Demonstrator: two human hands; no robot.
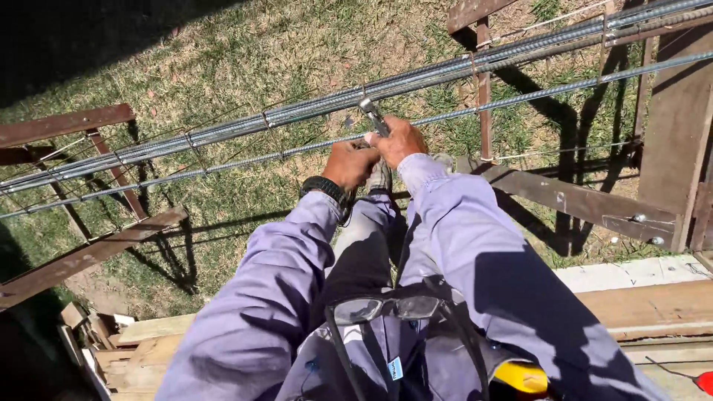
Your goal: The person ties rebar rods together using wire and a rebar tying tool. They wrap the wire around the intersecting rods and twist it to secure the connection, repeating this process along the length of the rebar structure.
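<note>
A long bundle of ribbed steel bars (312,104) runs across the view, resting on rusty metal trestles over grass. A separate lower bar (245,156) runs parallel beneath it, joined by thin wire stirrups (194,148). My right hand (401,139) grips a metal tying tool (373,115) whose tip touches the bar bundle. My left hand (349,163), with a black watch (324,187) on the wrist, is curled at the lower bar beside the right hand. Both arms wear lilac sleeves.
Rusty trestle frames stand at the left (89,122) and right (579,200). Wooden planks (646,304) and offcuts (111,341) lie below. Safety glasses (386,306) hang on my chest, and a yellow object (523,377) sits at my waist. Deep shadow covers the top left.
</note>
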